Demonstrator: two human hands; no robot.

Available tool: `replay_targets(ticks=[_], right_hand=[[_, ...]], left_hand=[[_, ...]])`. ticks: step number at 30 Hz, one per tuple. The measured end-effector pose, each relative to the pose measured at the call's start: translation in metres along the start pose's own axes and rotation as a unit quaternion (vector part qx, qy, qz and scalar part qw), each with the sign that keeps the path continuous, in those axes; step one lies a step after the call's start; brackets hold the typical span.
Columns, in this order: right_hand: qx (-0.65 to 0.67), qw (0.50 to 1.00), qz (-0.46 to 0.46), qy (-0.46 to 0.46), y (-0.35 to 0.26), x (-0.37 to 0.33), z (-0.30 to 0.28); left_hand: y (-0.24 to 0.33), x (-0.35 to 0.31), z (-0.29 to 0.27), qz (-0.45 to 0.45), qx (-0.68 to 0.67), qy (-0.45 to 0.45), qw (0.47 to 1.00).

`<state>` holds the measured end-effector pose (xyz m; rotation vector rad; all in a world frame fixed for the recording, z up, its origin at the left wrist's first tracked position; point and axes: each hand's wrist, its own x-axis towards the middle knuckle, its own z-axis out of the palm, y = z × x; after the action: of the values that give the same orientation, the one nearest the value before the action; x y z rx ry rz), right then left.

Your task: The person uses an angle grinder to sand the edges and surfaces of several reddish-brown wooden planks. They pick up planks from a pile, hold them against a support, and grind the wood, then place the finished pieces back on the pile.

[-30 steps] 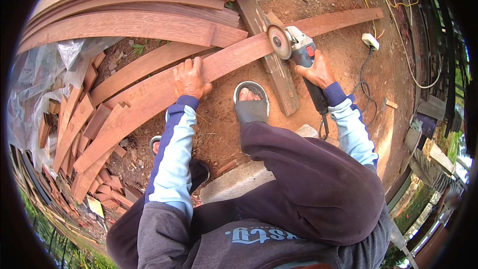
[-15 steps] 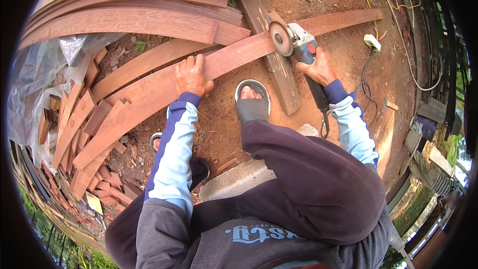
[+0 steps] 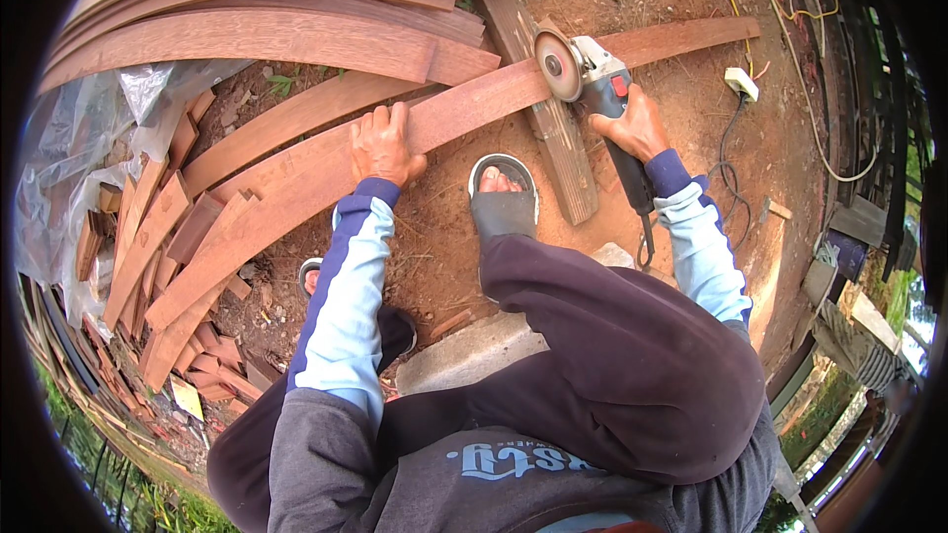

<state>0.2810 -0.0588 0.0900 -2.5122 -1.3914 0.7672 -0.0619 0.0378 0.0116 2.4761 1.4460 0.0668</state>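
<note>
My right hand [image 3: 637, 125] is wrapped round the body of a black and grey angle grinder [image 3: 610, 97] with a red switch. Its round disc [image 3: 559, 65] stands on edge at a long reddish-brown wooden plank [image 3: 474, 107]; whether it cuts into the wood I cannot tell. My left hand [image 3: 385, 145] grips the plank's near edge, left of the disc, with the fingers curled over its top. Under the plank, close to the disc, lies a weathered timber beam [image 3: 565, 163]. The plank reaches from the offcuts at lower left to the far right.
Stacked planks [image 3: 267, 44] lie at the far left beside clear plastic sheeting [image 3: 59, 158]. Wood offcuts [image 3: 212, 360] are heaped at left. My sandalled foot [image 3: 502, 199] is just below the plank. A concrete block [image 3: 474, 350], a power cord [image 3: 729, 173] and a white socket [image 3: 741, 85] are nearby.
The grinder and my right hand have shifted very slightly, with the disc still at the plank. My left hand stays on the plank in almost the same place.
</note>
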Motion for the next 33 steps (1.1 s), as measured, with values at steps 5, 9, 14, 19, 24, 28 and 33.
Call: replay_targets(ticks=[5,9,14,19,24,28,33], right_hand=[[-0.002,1.000,0.001,0.007,0.001,0.006,0.002],[0.027,1.000,-0.011,0.004,-0.021,0.007,-0.006],[0.046,0.998,-0.025,0.023,-0.016,0.024,0.000],[0.049,0.998,0.010,0.025,-0.030,0.022,-0.010],[0.106,0.984,-0.001,0.141,-0.012,0.022,-0.038],[0.220,0.962,0.039,0.158,0.001,0.008,-0.059],[0.349,0.914,0.088,0.188,0.014,-0.012,-0.066]], left_hand=[[-0.001,0.000,0.001,-0.001,-0.002,-0.003,1.000],[-0.004,-0.002,0.002,0.002,-0.005,0.001,1.000],[0.000,-0.001,-0.002,-0.003,-0.023,-0.011,1.000],[-0.006,-0.003,0.008,0.005,0.013,-0.001,1.000],[-0.001,0.000,0.004,0.021,0.017,0.001,1.000],[-0.001,-0.002,-0.001,0.028,0.012,0.007,1.000],[-0.003,-0.003,0.000,0.027,0.019,-0.024,0.999]])
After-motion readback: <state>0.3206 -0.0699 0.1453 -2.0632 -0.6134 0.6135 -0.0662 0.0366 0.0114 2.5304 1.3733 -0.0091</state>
